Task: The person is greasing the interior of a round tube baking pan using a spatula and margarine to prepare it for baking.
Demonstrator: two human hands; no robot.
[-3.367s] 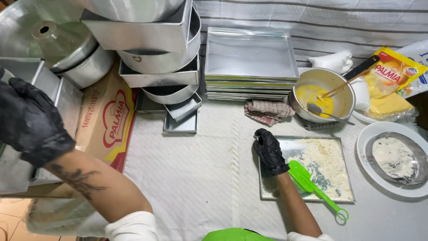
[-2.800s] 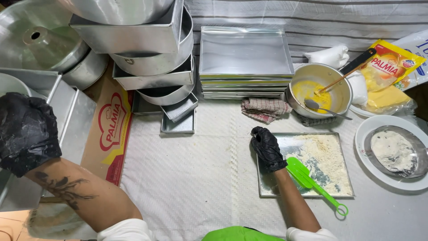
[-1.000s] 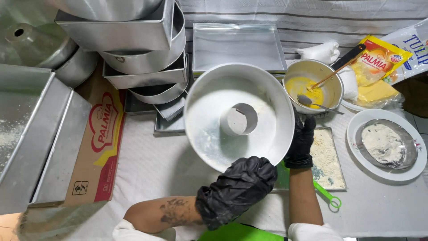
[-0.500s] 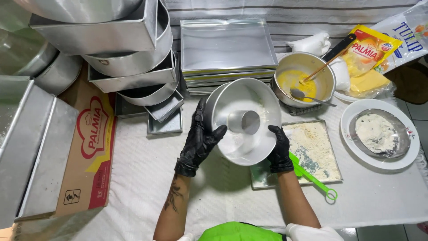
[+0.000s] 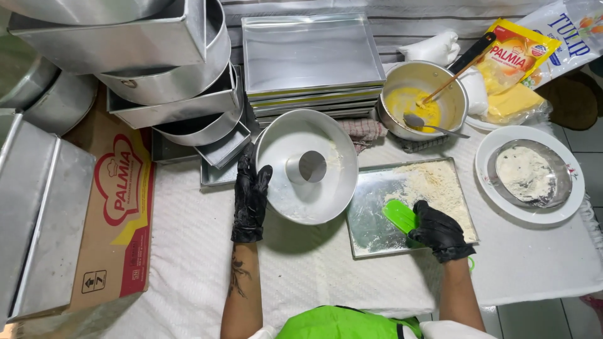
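Left hand [image 5: 251, 198] (black-gloved), fingers spread flat against the rim of the tube cake pan [image 5: 306, 166]; right hand [image 5: 440, 231] grasping the green spatula [image 5: 399, 215] over the floured tray [image 5: 411, 207].

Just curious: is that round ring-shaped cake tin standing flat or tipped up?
Tipped up: the ring tin shows its whole inside, propped by the left hand at its rim.

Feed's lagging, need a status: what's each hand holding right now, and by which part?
Left hand steadies the ring cake pan by its left rim. Right hand closes on the green spatula at its handle.
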